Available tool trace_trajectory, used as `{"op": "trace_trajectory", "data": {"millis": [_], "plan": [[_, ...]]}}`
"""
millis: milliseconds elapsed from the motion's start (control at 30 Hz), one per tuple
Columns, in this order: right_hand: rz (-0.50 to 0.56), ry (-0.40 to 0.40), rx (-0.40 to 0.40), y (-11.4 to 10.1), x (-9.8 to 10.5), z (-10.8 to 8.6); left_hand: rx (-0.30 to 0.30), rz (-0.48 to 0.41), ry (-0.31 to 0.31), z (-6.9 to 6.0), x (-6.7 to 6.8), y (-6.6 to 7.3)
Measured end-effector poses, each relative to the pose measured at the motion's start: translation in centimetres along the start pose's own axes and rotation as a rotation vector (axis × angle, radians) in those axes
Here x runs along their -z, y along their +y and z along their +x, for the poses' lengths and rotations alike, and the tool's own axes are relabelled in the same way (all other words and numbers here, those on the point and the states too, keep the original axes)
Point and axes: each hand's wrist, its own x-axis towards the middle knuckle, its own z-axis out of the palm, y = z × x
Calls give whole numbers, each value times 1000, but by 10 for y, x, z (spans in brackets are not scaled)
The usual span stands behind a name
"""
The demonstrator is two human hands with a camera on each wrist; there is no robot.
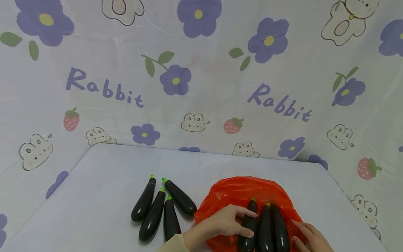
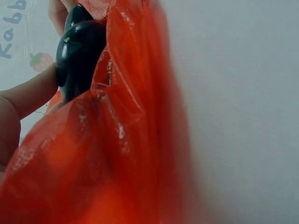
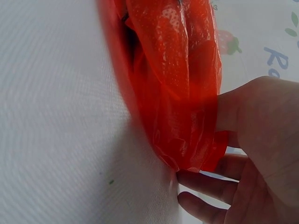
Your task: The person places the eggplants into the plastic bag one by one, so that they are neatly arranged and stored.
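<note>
In the head view, my left hand (image 1: 228, 222) grips the leftmost of three dark eggplants, thumb on one side and fingers across the other. That eggplant (image 1: 248, 224) has a green stem end. The other eggplants, one in the middle (image 1: 266, 231) and one on the right (image 1: 280, 229), lie beside it on a spread red plastic bag (image 1: 245, 187). My right hand (image 1: 311, 238) touches the bag's right edge, thumb and index finger apart. In the right wrist view, red plastic (image 3: 182, 126) covers some fingertips. Past the bag's folds, the left wrist view shows the held eggplant (image 2: 79, 56).
Several more eggplants (image 1: 152, 215) with bright green stem ends lie left of the bag on the white table (image 1: 94, 196). One of them (image 1: 181, 197) nearly meets the bag's left edge. A cloth printed with flowers and rabbits (image 1: 201, 101) hangs behind the table.
</note>
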Motion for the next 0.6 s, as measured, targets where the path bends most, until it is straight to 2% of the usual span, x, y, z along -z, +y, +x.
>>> {"op": "trace_trajectory", "data": {"millis": [200,600], "plan": [[-10,2,-12,2,-2,1,6,-53,-7,0,0,-1],[7,4,2,5,-3,2,16,-77,3,2,-2,-2]]}}
